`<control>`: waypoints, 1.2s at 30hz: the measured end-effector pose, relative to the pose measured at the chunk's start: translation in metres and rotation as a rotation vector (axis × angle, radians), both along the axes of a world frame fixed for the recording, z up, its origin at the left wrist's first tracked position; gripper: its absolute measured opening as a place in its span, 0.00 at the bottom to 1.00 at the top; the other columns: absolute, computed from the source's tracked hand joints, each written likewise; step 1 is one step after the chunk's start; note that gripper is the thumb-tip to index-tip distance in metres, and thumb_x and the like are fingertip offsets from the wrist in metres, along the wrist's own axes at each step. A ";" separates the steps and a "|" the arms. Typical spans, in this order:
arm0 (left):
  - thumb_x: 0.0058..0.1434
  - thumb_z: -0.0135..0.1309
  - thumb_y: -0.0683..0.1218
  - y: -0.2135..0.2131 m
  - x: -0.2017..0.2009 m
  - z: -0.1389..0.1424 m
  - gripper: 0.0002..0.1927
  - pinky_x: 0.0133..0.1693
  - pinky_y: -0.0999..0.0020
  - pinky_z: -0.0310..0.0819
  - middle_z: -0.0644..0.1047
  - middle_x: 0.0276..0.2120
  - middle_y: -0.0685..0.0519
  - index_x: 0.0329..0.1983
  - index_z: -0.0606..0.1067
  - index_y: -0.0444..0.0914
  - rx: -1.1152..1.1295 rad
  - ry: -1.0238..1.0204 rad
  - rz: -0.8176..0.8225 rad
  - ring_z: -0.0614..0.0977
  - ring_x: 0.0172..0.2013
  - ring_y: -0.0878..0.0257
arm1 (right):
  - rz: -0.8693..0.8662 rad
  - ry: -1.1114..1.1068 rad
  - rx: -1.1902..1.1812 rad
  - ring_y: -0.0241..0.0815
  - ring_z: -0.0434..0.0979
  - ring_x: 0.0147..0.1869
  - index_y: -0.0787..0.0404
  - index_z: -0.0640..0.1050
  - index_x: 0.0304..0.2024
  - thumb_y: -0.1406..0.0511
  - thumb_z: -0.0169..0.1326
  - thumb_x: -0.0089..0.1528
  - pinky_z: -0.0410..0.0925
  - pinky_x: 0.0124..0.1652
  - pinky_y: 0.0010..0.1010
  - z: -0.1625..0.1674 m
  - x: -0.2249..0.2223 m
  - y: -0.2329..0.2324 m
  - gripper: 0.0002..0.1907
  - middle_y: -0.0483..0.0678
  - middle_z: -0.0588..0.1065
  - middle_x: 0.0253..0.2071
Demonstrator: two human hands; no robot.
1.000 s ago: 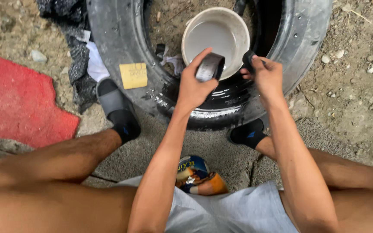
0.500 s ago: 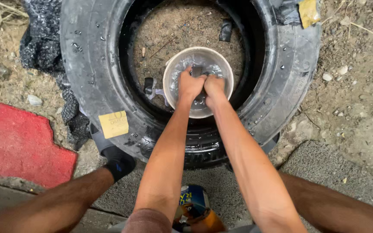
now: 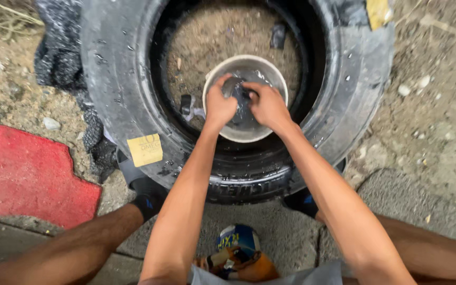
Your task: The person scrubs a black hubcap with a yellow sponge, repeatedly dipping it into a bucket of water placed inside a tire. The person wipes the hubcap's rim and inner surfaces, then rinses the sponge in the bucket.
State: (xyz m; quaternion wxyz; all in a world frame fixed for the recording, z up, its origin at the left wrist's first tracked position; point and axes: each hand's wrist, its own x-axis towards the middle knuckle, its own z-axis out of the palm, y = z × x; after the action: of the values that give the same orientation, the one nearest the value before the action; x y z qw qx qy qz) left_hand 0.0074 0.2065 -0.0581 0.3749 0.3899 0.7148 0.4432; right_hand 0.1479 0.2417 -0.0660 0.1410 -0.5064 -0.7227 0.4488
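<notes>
A large black tyre [image 3: 112, 95] lies flat on the dirt in front of me. Inside its hole stands a white bucket [image 3: 270, 71] with water. Over the bucket my left hand [image 3: 219, 104] and my right hand [image 3: 267, 105] are both closed on a dark wet cloth [image 3: 240, 100] held between them. The lower part of the cloth is hidden by my fingers. A yellow square sticker [image 3: 144, 149] sits on the tyre's near left wall.
A red mat [image 3: 22, 179] lies on the left. A black rag [image 3: 59, 58] drapes beside the tyre's left side. A colourful bag [image 3: 237, 253] rests between my legs. Small dark scraps [image 3: 188, 105] lie inside the tyre. Pebbled dirt spreads on the right.
My hands went from the tyre's near rim down into the bucket and now squeeze the dark cloth together there. The view has tilted forward.
</notes>
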 end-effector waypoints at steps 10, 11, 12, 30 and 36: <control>0.47 0.52 0.29 -0.061 -0.018 0.036 0.29 0.53 0.71 0.74 0.84 0.47 0.45 0.55 0.79 0.35 0.231 -0.154 -0.174 0.84 0.49 0.58 | -0.356 0.464 -0.319 0.40 0.84 0.34 0.75 0.77 0.45 0.64 0.58 0.68 0.74 0.31 0.27 0.021 0.062 -0.009 0.15 0.53 0.82 0.35; 0.48 0.52 0.29 -0.066 -0.019 0.040 0.29 0.52 0.71 0.75 0.84 0.46 0.45 0.54 0.79 0.36 0.241 -0.154 -0.168 0.84 0.48 0.59 | -0.363 0.477 -0.320 0.40 0.84 0.35 0.75 0.76 0.43 0.64 0.58 0.69 0.74 0.31 0.28 0.022 0.061 -0.012 0.15 0.53 0.82 0.35; 0.48 0.52 0.29 -0.070 -0.020 0.045 0.28 0.51 0.71 0.75 0.84 0.45 0.45 0.54 0.80 0.36 0.253 -0.153 -0.162 0.84 0.47 0.60 | -0.408 0.520 -0.337 0.39 0.83 0.35 0.73 0.78 0.41 0.65 0.56 0.67 0.76 0.32 0.28 0.024 0.060 -0.017 0.12 0.51 0.82 0.35; 0.47 0.46 0.30 -0.120 -0.034 0.087 0.27 0.56 0.59 0.74 0.82 0.48 0.39 0.50 0.81 0.36 0.311 0.343 -0.027 0.83 0.52 0.45 | -0.292 0.388 -0.264 0.31 0.74 0.29 0.59 0.76 0.36 0.62 0.63 0.59 0.69 0.32 0.25 0.037 0.027 -0.105 0.10 0.40 0.76 0.27; 0.45 0.49 0.36 -0.123 -0.043 0.104 0.22 0.50 0.59 0.76 0.83 0.38 0.39 0.43 0.84 0.36 0.057 0.364 -0.167 0.85 0.44 0.45 | -0.174 0.354 -0.336 0.31 0.72 0.27 0.67 0.80 0.36 0.61 0.62 0.64 0.66 0.31 0.25 0.041 0.013 -0.128 0.13 0.42 0.75 0.24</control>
State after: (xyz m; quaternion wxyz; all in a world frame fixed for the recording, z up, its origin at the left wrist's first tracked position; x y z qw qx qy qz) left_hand -0.0359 0.0833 0.0460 0.2636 0.5320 0.7231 0.3530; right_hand 0.1604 0.1136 -0.0246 0.2174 -0.4964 -0.5558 0.6303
